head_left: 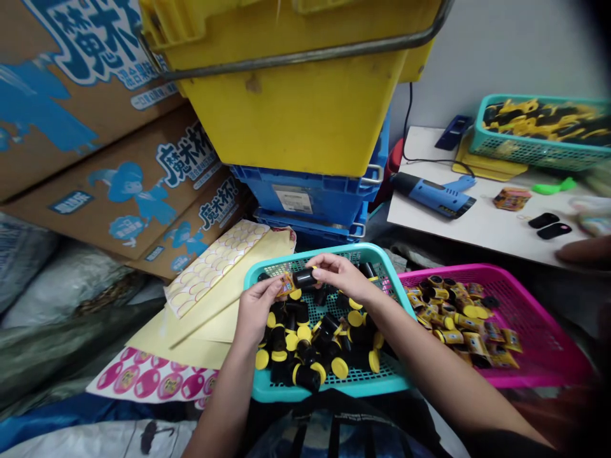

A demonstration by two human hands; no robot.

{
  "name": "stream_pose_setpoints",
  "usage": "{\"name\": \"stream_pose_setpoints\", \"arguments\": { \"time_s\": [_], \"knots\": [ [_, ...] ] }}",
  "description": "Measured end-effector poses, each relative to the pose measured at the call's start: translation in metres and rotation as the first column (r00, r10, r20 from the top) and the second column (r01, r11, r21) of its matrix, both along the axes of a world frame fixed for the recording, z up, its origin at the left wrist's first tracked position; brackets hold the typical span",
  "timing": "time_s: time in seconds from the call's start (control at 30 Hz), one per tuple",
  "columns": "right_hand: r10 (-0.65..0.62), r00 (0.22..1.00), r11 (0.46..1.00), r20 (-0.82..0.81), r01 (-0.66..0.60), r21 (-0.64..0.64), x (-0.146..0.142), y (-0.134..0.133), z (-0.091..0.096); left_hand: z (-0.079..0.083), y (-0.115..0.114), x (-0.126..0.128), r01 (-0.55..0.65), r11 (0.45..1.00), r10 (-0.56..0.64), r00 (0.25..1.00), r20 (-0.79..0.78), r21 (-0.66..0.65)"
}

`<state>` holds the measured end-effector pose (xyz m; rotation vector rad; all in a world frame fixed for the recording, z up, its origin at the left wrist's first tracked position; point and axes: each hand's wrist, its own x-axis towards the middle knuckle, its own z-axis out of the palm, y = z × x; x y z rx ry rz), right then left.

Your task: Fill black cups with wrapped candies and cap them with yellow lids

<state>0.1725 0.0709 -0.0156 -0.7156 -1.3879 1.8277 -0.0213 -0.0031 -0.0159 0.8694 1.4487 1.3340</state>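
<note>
As left hand [254, 306] pinches a sticker [286, 284], right hand [342, 275] grips a black cylinder [304, 278]

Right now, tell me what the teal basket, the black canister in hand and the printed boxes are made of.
Teal basket: glossy moulded plastic, mesh walls. Black canister in the right hand: smooth plastic, probably, with slight sheen. Printed boxes: matt brown cardboard, blue print.
</note>
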Motion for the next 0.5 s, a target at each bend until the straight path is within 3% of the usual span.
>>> {"name": "stream_pose_setpoints", "arguments": {
  "time_s": [0.1,0.3,0.5],
  "knots": [
    [0.012,1.0,1.0,0.015,-0.012,0.009,0.002,0.001,-0.003,0.0,0.001,0.004,-0.025,1.0,0.025,0.998,0.058,0.005],
    [-0.005,0.995,0.996,0.095,-0.003,0.084,0.002,-0.001,-0.007,0.009,0.002,0.012,-0.034,0.999,0.034,0.998,-0.053,0.001],
    [-0.117,0.985,0.984,0.127,0.098,0.146,-0.009,-0.01,-0.007,0.017,0.002,0.015,0.068,0.998,-0.068,0.993,-0.093,0.0]
  ]
}}
